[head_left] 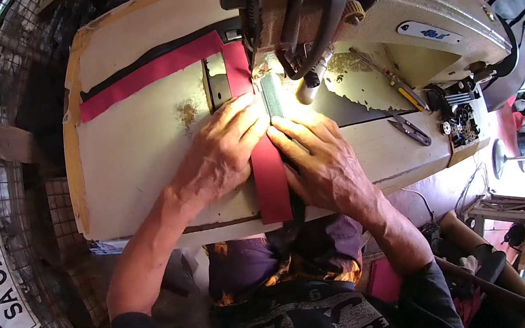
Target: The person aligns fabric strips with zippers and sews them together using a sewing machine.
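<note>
now the red strip is pressed flat, presumably for straightness, by left hand at ten o'clock, right hand at two; whether it's pinched cannot be told.

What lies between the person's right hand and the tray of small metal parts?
The head view shows small snips lying on the pale tabletop between the right hand and the tray.
</note>
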A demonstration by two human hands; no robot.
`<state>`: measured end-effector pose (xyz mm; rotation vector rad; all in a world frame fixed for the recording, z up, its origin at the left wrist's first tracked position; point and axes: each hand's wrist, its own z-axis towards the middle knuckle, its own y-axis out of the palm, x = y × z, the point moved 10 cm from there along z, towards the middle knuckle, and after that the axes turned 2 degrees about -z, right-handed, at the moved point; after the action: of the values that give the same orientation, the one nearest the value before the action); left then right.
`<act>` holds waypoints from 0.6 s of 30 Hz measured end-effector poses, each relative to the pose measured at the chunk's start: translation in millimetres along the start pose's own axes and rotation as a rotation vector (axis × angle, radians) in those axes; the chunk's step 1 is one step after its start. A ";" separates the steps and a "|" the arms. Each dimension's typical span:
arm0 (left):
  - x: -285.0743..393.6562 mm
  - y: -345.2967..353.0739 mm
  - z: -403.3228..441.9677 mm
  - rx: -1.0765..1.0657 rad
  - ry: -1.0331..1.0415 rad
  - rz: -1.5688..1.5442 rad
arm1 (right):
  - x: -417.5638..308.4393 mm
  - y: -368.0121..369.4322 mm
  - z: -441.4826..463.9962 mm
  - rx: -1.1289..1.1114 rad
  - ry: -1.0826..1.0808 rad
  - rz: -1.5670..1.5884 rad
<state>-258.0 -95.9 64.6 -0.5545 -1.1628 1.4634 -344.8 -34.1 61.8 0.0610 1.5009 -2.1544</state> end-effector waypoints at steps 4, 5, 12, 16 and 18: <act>-5.5 -3.7 4.6 -0.028 0.000 -0.065 | 6.9 -1.2 -1.3 -0.050 0.008 0.002; -5.7 -7.4 4.8 -0.048 -0.021 -0.096 | 14.3 -10.3 -9.5 -0.035 0.071 -0.013; -133.6 -46.7 42.0 0.184 -0.326 0.173 | 127.4 -110.7 -138.6 0.126 0.704 -0.314; -202.2 -8.1 72.3 0.108 -0.491 0.227 | 138.4 -97.9 -136.2 0.025 0.624 -0.395; -210.8 6.5 75.3 -0.142 -0.622 0.120 | 130.9 -97.8 -127.9 0.037 0.627 -0.363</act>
<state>-270.2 -317.4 34.0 -0.2662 -1.7512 1.7261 -532.0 55.2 55.2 0.5631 1.9261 -2.6038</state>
